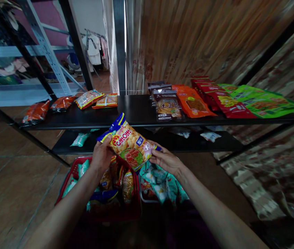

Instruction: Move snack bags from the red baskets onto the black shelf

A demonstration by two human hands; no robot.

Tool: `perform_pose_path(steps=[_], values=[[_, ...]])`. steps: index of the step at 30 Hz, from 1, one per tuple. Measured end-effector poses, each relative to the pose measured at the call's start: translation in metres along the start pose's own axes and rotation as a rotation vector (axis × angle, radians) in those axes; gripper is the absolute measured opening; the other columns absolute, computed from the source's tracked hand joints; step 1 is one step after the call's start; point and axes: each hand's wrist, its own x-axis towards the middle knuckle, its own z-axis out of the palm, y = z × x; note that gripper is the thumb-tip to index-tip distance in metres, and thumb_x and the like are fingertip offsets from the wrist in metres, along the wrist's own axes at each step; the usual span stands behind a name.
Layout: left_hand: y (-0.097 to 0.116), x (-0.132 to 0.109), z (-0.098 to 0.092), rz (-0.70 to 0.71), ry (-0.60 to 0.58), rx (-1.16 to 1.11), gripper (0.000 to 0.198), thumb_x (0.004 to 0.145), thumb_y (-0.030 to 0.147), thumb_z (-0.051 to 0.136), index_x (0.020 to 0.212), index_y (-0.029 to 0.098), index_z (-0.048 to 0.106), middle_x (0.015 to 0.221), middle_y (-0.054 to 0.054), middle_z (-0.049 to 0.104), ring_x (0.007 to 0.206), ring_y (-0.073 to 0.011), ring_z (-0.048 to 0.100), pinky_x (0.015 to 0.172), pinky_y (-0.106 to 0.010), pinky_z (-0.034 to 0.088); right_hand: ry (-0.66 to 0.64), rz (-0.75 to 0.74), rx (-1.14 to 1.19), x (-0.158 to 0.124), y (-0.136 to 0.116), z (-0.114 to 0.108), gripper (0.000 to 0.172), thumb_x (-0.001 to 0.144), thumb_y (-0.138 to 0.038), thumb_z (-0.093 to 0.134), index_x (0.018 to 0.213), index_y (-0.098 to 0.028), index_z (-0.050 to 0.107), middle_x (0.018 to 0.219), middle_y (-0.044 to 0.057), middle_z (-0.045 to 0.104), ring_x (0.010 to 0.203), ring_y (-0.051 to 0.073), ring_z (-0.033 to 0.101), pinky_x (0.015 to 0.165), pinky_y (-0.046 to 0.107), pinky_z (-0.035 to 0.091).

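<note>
A yellow and blue snack bag (130, 141) is held tilted in front of the black shelf (133, 110), its printed face up. My left hand (102, 152) grips its left end, thumb on top. At the other end, the fingers of my right hand (164, 159) pinch the lower right corner. Below the bag stands a red basket (66, 180) with more snack bags (128, 186) in it, partly hidden by my left forearm. Green and white packets (159, 186) fill a second container beside it, under my right hand.
Orange snack bags (36, 112) lie on the shelf's left part. Brown potato-chip bags (167, 105), an orange pouch (193, 100), red bags (224, 100) and green bags (263, 102) lie to the right. The lower shelf (61, 147) bears small packets (80, 139). Black posts (121, 48) frame the rack.
</note>
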Motion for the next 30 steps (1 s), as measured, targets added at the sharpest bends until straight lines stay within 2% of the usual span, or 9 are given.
perform_pose_path(steps=[4,7,9,12,15,18,21,26,30], values=[[-0.002,0.005,-0.010,-0.012,0.058,-0.042,0.038,0.068,0.024,0.076,0.101,0.013,0.063,0.091,-0.008,0.073,0.089,-0.0230,0.068,0.088,-0.040,0.052,0.044,-0.016,0.098,0.005,0.016,0.004,0.031,0.063,-0.035,0.083,0.086,-0.024,0.065,0.084,-0.001,0.072,0.075,0.013,0.068,0.071,0.025,0.055],[-0.006,0.007,-0.018,-0.024,0.080,-0.064,0.038,0.068,0.021,0.075,0.103,0.014,0.062,0.090,-0.007,0.073,0.090,-0.0225,0.068,0.087,-0.038,0.052,0.036,-0.043,0.127,0.005,0.027,0.013,0.033,0.061,-0.031,0.084,0.088,-0.026,0.065,0.091,-0.002,0.072,0.085,0.014,0.067,0.084,0.029,0.052],[-0.009,0.008,-0.022,-0.018,0.091,-0.087,0.037,0.069,0.019,0.074,0.103,0.014,0.062,0.091,-0.007,0.072,0.089,-0.0212,0.068,0.086,-0.037,0.052,0.045,-0.039,0.141,0.004,0.034,0.020,0.036,0.060,-0.028,0.084,0.090,-0.027,0.065,0.093,-0.003,0.072,0.088,0.014,0.067,0.087,0.030,0.051],[-0.012,0.007,-0.025,-0.039,0.103,-0.106,0.034,0.069,0.015,0.072,0.102,0.015,0.062,0.091,-0.006,0.072,0.084,-0.0200,0.068,0.083,-0.036,0.054,0.032,0.000,0.197,0.003,0.043,0.028,0.039,0.059,-0.027,0.085,0.092,-0.026,0.064,0.093,-0.003,0.073,0.086,0.016,0.068,0.084,0.034,0.052],[-0.008,0.006,-0.026,-0.103,0.042,-0.075,0.033,0.068,0.015,0.073,0.099,0.014,0.063,0.088,-0.006,0.072,0.083,-0.0211,0.068,0.080,-0.036,0.054,-0.002,0.017,0.261,0.002,0.050,0.032,0.036,0.064,-0.026,0.082,0.096,-0.023,0.064,0.095,0.002,0.074,0.087,0.019,0.069,0.083,0.038,0.053],[0.005,0.007,-0.030,-0.155,-0.068,0.004,0.031,0.067,0.020,0.074,0.097,0.014,0.064,0.086,-0.006,0.071,0.079,-0.0197,0.067,0.073,-0.032,0.055,0.031,0.037,0.277,0.002,0.054,0.032,0.034,0.065,-0.025,0.081,0.095,-0.020,0.065,0.096,0.004,0.074,0.089,0.021,0.069,0.084,0.039,0.053],[0.022,0.010,-0.035,-0.204,-0.124,0.132,0.035,0.066,0.026,0.074,0.098,0.014,0.066,0.088,-0.006,0.070,0.074,-0.0194,0.066,0.064,-0.032,0.055,0.079,0.056,0.264,0.001,0.052,0.028,0.036,0.062,-0.026,0.083,0.093,-0.020,0.066,0.093,0.003,0.075,0.087,0.021,0.070,0.084,0.039,0.054],[0.041,0.016,-0.043,-0.198,-0.103,0.402,0.032,0.063,0.033,0.076,0.089,0.015,0.070,0.089,-0.006,0.069,0.074,-0.0194,0.064,0.058,-0.031,0.054,0.086,0.090,0.218,-0.001,0.048,0.021,0.039,0.061,-0.026,0.084,0.095,-0.020,0.067,0.094,0.003,0.075,0.085,0.020,0.070,0.077,0.034,0.056],[0.041,0.020,-0.046,-0.167,-0.093,0.503,0.037,0.063,0.036,0.077,0.095,0.018,0.071,0.087,-0.004,0.070,0.075,-0.0172,0.064,0.065,-0.029,0.052,0.126,0.119,0.188,-0.001,0.049,0.022,0.038,0.057,-0.027,0.086,0.090,-0.020,0.067,0.089,0.002,0.075,0.079,0.019,0.071,0.070,0.030,0.057]])
